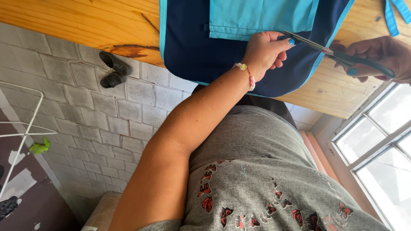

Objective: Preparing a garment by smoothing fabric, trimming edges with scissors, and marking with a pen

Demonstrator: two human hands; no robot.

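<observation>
A big wooden table (77, 21) has a dark blue cloth (192, 51) lying on it. The cloth has a light blue rim. One rounded end of the cloth hangs a bit over the table's edge, close to the person's tummy. A light blue piece (257, 17) sits on top of the dark cloth, further in on the table.

The left hand (263, 51) rests on the dark cloth, near the table's edge. Its fingers are curled in tight and the thumb lies flat on top of them. It is not clear if any cloth is pinched inside. There is a pink bead bracelet (249, 76) on the wrist.

The right hand (381, 53) is over the table too, out to the side of the cloth. It is wrapped around the dark handles of the scissors (325, 50). The thin blades look almost closed. Their tip points at the left thumb, just beside it, right over the cloth.

A light blue strap (391, 15) lies on the table behind the right hand. Two black shoes (113, 69) sit on the stone floor under the table. The person wears a grey shirt (257, 171) with red butterflies.
</observation>
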